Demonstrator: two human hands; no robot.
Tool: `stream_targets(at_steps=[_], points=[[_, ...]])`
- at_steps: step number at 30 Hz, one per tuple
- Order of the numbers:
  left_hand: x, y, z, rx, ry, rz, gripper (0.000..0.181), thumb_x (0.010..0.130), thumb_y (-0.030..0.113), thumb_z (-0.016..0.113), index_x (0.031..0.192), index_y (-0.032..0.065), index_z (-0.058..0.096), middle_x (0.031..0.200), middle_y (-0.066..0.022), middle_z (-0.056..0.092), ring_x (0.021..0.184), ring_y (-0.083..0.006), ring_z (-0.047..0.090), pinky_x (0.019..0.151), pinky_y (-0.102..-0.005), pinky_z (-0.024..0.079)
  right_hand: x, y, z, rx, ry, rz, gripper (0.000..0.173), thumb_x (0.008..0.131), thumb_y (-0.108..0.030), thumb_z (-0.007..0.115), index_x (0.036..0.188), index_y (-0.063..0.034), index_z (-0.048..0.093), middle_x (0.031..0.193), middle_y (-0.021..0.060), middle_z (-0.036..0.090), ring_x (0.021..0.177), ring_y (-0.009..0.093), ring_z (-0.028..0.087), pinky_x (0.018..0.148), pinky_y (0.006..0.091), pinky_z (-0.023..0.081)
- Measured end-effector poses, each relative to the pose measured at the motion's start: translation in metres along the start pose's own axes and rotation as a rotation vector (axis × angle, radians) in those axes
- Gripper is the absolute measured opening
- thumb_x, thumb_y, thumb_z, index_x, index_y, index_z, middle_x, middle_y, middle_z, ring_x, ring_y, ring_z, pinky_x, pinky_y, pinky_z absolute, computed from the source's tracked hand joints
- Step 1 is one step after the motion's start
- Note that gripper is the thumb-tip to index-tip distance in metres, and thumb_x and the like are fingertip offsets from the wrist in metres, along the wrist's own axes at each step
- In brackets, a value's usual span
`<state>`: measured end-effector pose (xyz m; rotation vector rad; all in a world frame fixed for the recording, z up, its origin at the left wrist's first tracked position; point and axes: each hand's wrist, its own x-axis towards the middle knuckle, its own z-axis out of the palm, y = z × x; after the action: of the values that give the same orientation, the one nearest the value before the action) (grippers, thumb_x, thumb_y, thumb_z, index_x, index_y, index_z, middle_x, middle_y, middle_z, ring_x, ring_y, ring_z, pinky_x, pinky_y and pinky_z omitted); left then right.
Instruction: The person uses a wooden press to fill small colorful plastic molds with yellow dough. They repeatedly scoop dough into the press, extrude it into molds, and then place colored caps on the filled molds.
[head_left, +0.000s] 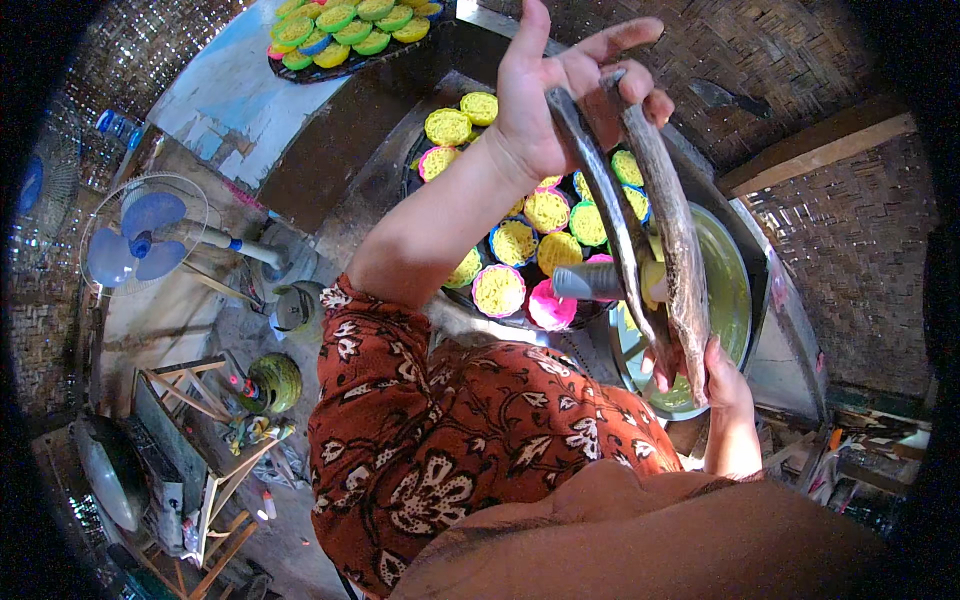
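Observation:
A hand press of two long wooden levers (664, 172) spans between my hands, a grey metal cylinder (589, 282) set crosswise between its levers. My left hand (577, 94) holds the upper lever ends, some fingers curled over one tip and the thumb raised. My right hand (720, 379) grips the lower ends. Beneath the press, yellow strands fill colourful scalloped cups (514, 241) on a dark round tray (469, 300). One pink cup (553, 305) shows less filling. To the right, partly under the press, is a large basin (731, 270) with yellowish-green contents.
More filled cups (352, 31) stand on a second tray (315, 75) at the upper left. A pedestal fan (142, 244), a green gas cylinder (274, 382), a wooden-framed stand (172, 442) and a large wok (112, 472) are at left. Woven walls (862, 225) surround the area.

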<state>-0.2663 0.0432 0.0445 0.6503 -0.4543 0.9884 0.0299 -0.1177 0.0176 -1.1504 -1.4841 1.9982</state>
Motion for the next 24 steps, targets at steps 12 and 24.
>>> stream_targets(at_steps=[12, 24], points=[[-0.066, -0.032, -0.030, -0.012, 0.488, 0.175, 0.065, 0.080, 0.069, 0.033, 0.101, 0.0113, 0.054, 0.052, 0.0005, 0.043, 0.052, -0.0193, 0.048, 0.067, -0.0415, 0.045, -0.004, 0.002, 0.003, -0.080, 0.104, 0.279, 0.072, 0.079, -0.067, 0.041, 0.093, 0.0019, 0.057, 0.074, 0.0085, 0.060, 0.063, 0.015, 0.058, 0.057, 0.0263, 0.047], [-0.067, -0.018, -0.024, 0.037, 0.674, 0.288, 0.052, 0.083, 0.063, 0.037, 0.086, 0.0154, 0.056, 0.044, 0.0061, 0.030, 0.043, -0.0114, 0.035, 0.059, -0.0331, 0.041, 0.017, -0.015, 0.010, -0.391, 0.197, 0.231, 0.068, 0.078, -0.067, 0.043, 0.080, -0.0006, 0.057, 0.061, 0.0046, 0.054, 0.052, 0.012, 0.052, 0.046, 0.0251, 0.041]])
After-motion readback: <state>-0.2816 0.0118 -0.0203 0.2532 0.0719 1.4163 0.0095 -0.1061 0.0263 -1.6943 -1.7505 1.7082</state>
